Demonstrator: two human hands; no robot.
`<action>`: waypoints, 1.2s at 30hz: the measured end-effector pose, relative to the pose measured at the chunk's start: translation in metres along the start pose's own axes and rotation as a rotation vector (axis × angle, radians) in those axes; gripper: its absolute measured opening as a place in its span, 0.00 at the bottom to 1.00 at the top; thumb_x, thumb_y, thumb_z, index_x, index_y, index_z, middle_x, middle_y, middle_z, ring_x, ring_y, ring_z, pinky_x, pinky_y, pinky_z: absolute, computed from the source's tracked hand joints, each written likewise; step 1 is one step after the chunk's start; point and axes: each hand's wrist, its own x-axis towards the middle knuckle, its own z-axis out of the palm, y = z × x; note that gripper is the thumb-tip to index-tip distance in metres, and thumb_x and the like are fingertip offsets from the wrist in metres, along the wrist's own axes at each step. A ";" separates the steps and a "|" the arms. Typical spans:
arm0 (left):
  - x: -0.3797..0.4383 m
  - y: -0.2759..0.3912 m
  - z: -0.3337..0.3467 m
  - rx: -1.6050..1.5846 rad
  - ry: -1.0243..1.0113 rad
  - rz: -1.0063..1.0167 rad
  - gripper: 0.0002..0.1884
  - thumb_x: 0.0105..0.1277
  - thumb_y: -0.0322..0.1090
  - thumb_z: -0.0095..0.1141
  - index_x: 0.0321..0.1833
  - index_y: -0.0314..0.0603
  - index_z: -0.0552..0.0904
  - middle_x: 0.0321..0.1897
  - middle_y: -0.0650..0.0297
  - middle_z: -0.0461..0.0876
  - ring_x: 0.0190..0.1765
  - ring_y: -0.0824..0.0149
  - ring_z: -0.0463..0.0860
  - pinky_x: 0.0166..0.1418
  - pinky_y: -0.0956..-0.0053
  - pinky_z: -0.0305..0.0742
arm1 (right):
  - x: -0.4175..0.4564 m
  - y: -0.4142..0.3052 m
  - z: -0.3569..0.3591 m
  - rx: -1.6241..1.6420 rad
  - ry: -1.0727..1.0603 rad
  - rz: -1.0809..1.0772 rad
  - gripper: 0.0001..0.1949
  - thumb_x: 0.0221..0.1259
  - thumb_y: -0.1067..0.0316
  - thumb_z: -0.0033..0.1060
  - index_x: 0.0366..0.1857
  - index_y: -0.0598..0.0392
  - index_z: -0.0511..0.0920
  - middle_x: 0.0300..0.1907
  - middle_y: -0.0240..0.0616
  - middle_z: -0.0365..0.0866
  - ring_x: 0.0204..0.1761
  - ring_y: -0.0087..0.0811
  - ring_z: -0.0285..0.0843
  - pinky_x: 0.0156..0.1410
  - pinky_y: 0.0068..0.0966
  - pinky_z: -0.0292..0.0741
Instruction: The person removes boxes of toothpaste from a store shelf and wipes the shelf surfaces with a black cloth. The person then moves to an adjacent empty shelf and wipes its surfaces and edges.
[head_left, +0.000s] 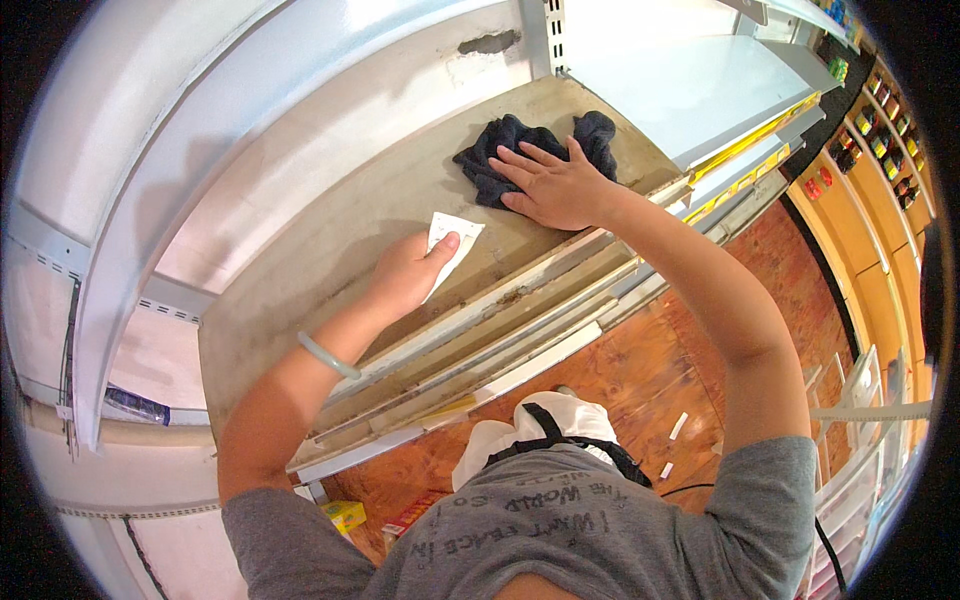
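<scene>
A dirty metal store shelf (360, 195) stretches out in front of me, stained along its surface and front lip. Under the spread fingers of my right hand (551, 184), a crumpled black cloth (491, 161) is pressed against the shelf near its right end. Part of the cloth bunches up beyond the hand. My left hand (411, 270) pinches a white scrap of paper or card (453, 229) between thumb and fingers, above the middle of the shelf. The fingers behind the scrap are hidden.
A cleaner white shelf (690, 90) with yellow label strips adjoins on the right. Slotted uprights (555, 37) stand at the back panel, which has a hole (489, 42). Small white scraps (679, 426) lie on the reddish floor. Bottles (892, 161) line wooden shelves at far right.
</scene>
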 end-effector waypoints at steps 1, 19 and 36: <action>0.002 -0.007 0.001 -0.046 0.001 0.002 0.26 0.72 0.54 0.42 0.46 0.33 0.80 0.35 0.51 0.84 0.38 0.53 0.82 0.45 0.62 0.73 | 0.000 0.000 0.000 0.001 -0.002 -0.002 0.31 0.72 0.40 0.21 0.75 0.40 0.47 0.77 0.27 0.41 0.77 0.36 0.41 0.74 0.61 0.40; -0.113 0.001 -0.148 -0.576 0.464 -0.288 0.30 0.69 0.51 0.51 0.62 0.30 0.71 0.53 0.54 0.79 0.52 0.65 0.80 0.55 0.69 0.73 | 0.001 0.010 0.006 -0.023 0.077 -0.126 0.28 0.74 0.44 0.21 0.75 0.37 0.46 0.77 0.29 0.44 0.77 0.40 0.42 0.75 0.58 0.43; -0.230 -0.147 0.007 -0.752 0.930 -0.075 0.24 0.75 0.48 0.42 0.61 0.33 0.69 0.53 0.59 0.76 0.54 0.67 0.76 0.59 0.71 0.70 | 0.037 -0.164 -0.016 0.635 -0.204 -1.050 0.26 0.74 0.45 0.25 0.59 0.46 0.74 0.60 0.38 0.73 0.67 0.40 0.63 0.74 0.44 0.49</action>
